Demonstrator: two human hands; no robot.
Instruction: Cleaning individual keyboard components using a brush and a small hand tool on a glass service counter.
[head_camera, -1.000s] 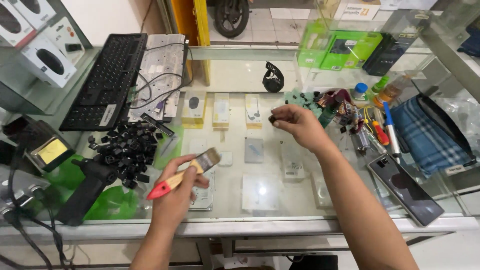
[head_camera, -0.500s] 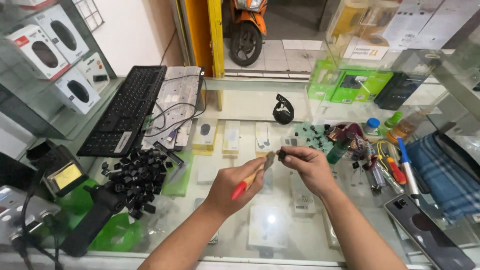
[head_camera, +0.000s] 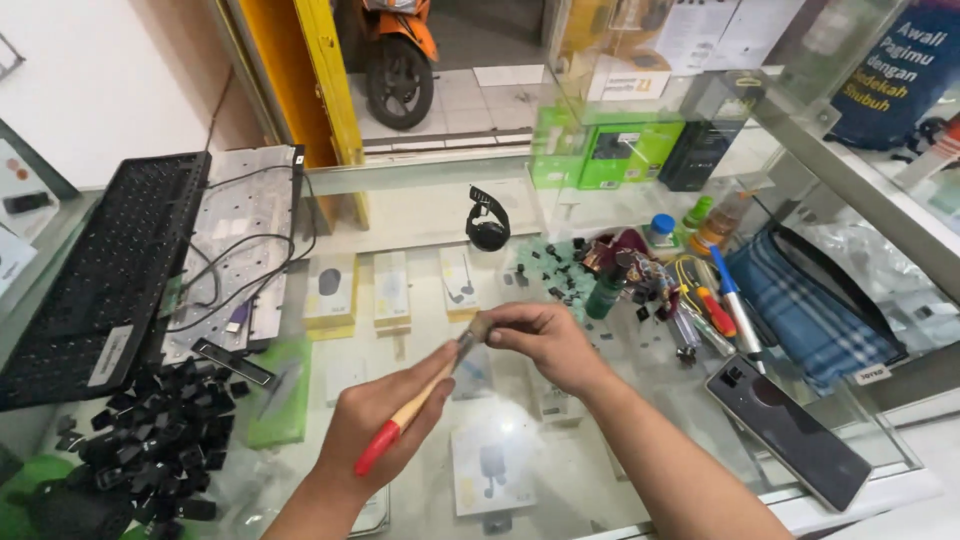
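Over the glass table (head_camera: 420, 215), the left hand (head_camera: 385, 420) grips a small brush (head_camera: 425, 390) with a red-tipped wooden handle, its fingers wrapped round the handle so that the bristle end points up and to the right. The right hand (head_camera: 540, 340) is held just above and to the right of it, fingers pinched narrowly together on something small at the bristles; what it pinches is too small and too hidden to tell. Brush tip and right fingertips meet above the middle of the table, over the boxed goods showing through the glass. To the left, near the table's front edge, lies a heap of loose black keycaps (head_camera: 160, 440), and behind it a black keyboard (head_camera: 95, 270) beside a bare grey keyboard plate (head_camera: 235, 240) with cables across it. To the right lie a dark smartphone (head_camera: 790, 430), a folded blue checked cloth (head_camera: 810, 310), and a cluster of screwdrivers and pens (head_camera: 705, 305). A black smartwatch (head_camera: 488, 225) stands farther back, and an orange scooter (head_camera: 400, 55) is parked beyond the doorway.
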